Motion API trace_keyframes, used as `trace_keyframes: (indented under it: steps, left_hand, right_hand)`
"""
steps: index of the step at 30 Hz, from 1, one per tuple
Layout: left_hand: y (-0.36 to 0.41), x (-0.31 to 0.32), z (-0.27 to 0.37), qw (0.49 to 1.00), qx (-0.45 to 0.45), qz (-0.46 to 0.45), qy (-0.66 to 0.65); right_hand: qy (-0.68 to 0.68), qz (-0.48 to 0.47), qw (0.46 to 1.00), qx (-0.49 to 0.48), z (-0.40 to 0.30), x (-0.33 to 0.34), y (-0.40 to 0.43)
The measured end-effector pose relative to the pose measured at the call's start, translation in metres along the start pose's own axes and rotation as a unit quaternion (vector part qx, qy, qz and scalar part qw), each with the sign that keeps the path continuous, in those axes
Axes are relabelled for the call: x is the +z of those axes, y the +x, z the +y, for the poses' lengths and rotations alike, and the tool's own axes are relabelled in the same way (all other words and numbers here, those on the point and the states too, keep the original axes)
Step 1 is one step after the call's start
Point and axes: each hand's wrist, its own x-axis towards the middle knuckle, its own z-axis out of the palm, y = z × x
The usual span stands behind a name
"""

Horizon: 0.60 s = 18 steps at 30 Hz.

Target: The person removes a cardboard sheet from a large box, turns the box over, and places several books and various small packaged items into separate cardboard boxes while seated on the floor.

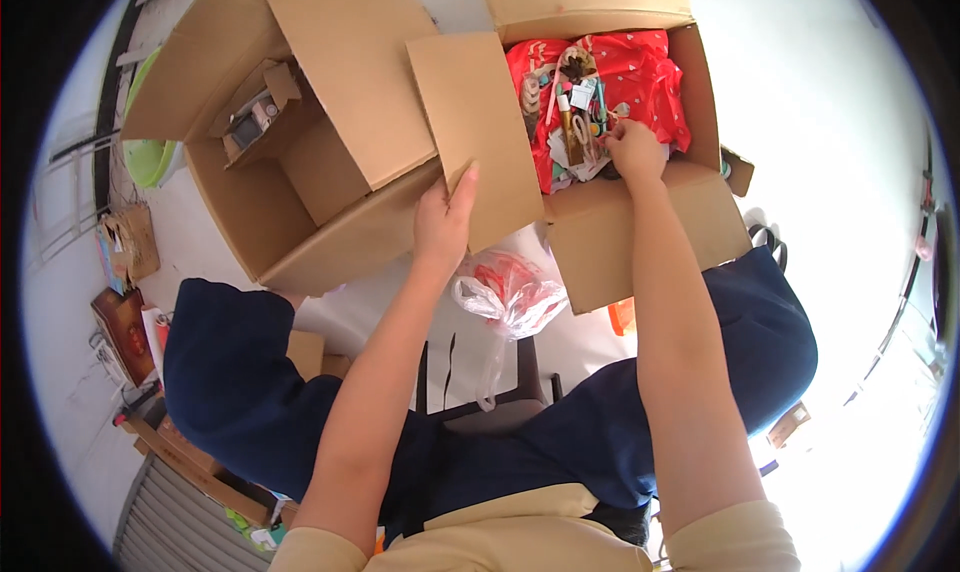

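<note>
Two cardboard boxes stand before me. My left hand [448,216] grips the flap [480,137] between them, thumb on top. My right hand [637,150] reaches into the right cardboard box [697,92], fingers bent at mixed small items; whether they pinch one cannot be made out. Those items, among them a gold tube with a white cap [569,133] and a white tag [582,94], lie on a red plastic bag with white marks [637,77]. The left cardboard box [322,253] is open, with a smaller open carton [262,114] inside.
A tied clear plastic bag with red contents [510,287] lies between my knees, below the boxes. A green basin [146,159] stands behind the left box. Books and cartons [127,332] are at the far left. An orange item [621,317] lies under the right box's flap.
</note>
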Motion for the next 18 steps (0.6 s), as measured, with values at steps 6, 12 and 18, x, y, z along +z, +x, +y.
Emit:
trace_keyframes:
  steps: [6, 12, 18]
  left_hand:
    - [0.000, 0.001, 0.001, 0.998, -0.010, 0.014, 0.055]
    - [0.001, 0.002, -0.006, 0.999, -0.027, 0.008, 0.020]
    - [0.001, 0.006, -0.005, 1.000, 0.000, 0.018, 0.009]
  right_hand:
    - [0.320, 0.053, 0.945, 0.032, 0.031, -0.005, 0.001]
    - [0.261, -0.106, 0.959, -0.037, -0.005, 0.023, 0.008]
    - [0.167, -0.024, 0.984, -0.050, 0.009, 0.036, 0.020]
